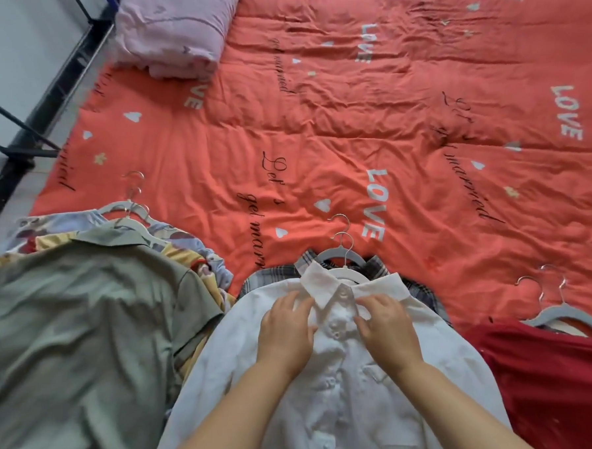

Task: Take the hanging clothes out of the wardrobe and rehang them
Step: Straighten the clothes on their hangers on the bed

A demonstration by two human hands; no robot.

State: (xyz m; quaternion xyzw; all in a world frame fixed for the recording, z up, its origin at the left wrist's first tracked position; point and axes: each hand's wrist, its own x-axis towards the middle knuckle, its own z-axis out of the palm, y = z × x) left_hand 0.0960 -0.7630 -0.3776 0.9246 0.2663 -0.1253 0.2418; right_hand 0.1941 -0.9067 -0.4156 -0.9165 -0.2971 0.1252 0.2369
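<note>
A white collared shirt (334, 394) lies on its white hanger (350, 274) at the near edge of the bed, on top of a plaid garment (273, 277). My left hand (286, 331) and my right hand (385, 322) are both on the shirt's front just under the collar, either side of the button line, fingertips pinching the placket. A green shirt (76, 321) lies at the left over floral clothes (186, 243) with several hangers (125, 209). A red garment (553, 382) with grey hangers (560, 313) lies at the right.
An orange-red quilt (351, 135) printed with words and hearts covers the bed. A folded lilac blanket (171, 31) sits at the far left corner. A black metal frame (15, 136) and pale floor run along the bed's left side.
</note>
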